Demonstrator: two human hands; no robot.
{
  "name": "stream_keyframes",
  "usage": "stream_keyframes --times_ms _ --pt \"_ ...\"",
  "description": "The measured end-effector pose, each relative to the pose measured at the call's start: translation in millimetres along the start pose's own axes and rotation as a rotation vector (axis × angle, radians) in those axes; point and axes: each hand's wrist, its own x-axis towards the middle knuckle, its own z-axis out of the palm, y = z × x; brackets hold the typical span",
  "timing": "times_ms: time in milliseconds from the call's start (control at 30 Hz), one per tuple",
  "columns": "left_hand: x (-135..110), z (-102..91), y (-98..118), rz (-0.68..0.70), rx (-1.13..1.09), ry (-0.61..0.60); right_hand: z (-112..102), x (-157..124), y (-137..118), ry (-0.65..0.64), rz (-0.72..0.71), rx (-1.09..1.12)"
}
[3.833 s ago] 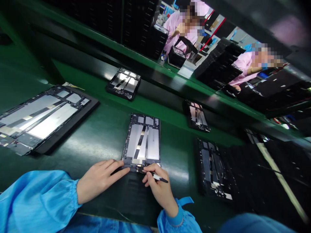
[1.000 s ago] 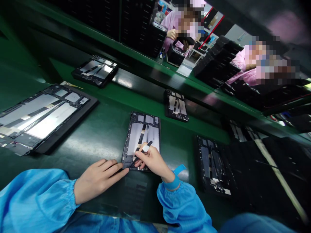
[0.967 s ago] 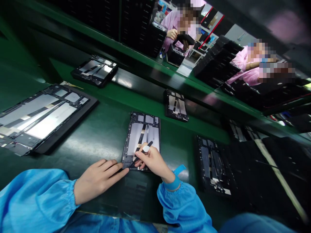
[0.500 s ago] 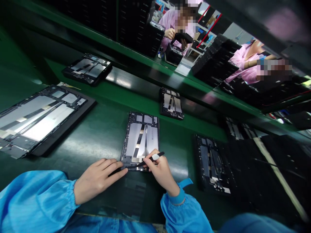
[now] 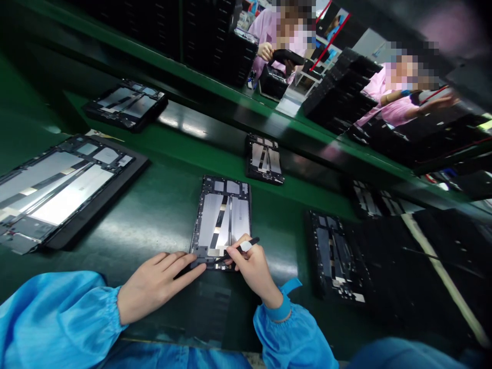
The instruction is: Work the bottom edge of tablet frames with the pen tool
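An opened tablet (image 5: 239, 215) with its silvery inside facing up lies on the green bench before me. My right hand (image 5: 249, 264) is closed around black tweezers (image 5: 250, 244) with a pale patch on the handle. Their slim end points left and down at the tablet's near edge, where small bright parts show. Whether the tip touches is too small to tell. My left hand (image 5: 159, 279) lies flat with fingers apart, its fingertips on the tablet's near left corner.
Another opened tablet (image 5: 73, 189) lies on a black block at left. More opened tablets stand along the back, one tablet (image 5: 265, 159) in the middle and one (image 5: 126, 102) farther left. A dark tablet (image 5: 336, 256) lies at right beside black covers. Two people in pink work beyond the shelf.
Both hands stay at the tablet's near edge; the left fingertips have shifted slightly right. The tablets along the back have moved a little to the left. A person at upper right has moved an arm.
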Motion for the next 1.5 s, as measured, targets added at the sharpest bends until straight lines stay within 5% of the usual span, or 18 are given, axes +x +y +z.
stream_keyframes --times_ms 333,533,667,767,933,1067,1167,1300,1500 --pt "8 20.7 5 -0.034 -0.007 0.009 -1 -1 1 0.011 -0.079 -0.088" --pt "5 7.9 -9 0.023 -0.120 -0.015 -5 -1 19 0.462 -0.255 0.077" --pt "13 3.0 -11 0.035 -0.067 0.126 8 17 25 0.334 -0.194 0.190" --pt "28 6.4 -20 -0.003 0.054 0.066 24 52 18 0.276 -0.249 0.108" --pt "82 27.9 -89 -0.342 0.120 -0.019 24 129 0 0.448 -0.390 0.019" --pt "137 46.7 -172 -0.545 0.132 0.079 -16 168 -3 0.713 -0.380 -0.067" --pt "163 57.3 -204 -0.638 0.089 0.155 -51 182 1 0.848 -0.344 -0.100" --pt "188 77.2 -186 -0.581 -0.022 0.161 -72 200 5 0.943 -0.244 -0.182" --pt "216 96.1 -149 -0.573 -0.220 0.129 -64 213 0 0.921 -0.181 -0.196"
